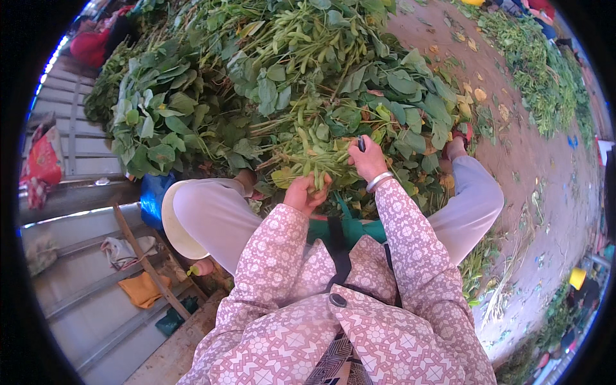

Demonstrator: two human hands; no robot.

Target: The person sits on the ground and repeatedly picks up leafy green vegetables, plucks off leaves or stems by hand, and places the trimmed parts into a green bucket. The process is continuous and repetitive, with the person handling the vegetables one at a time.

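My left hand (pixel 304 193) is closed around green soybean pods (pixel 318 179) that stick out between its fingers, just above my lap. Up and to its right, my right hand (pixel 369 158) grips a small tool with a black handle (pixel 361 143); its working end is hidden, so its kind is unclear. A silver bangle (pixel 378 181) circles that wrist. Between my hands lie pod-laden stems (pixel 332 161). Ahead of me spreads a heap of uprooted soybean plants (pixel 288 72), leaves and pods mixed. Green fabric (pixel 356 233) covers part of my lap.
Beside my left knee are a cream-coloured plastic container (pixel 178 236) and a blue plastic bag (pixel 157 199). A wooden stick (pixel 149 260) leans against the metal wall at left. Across the earthen floor (pixel 539 183) lies another plant heap (pixel 534 72). Parts of other people show at the upper right rim.
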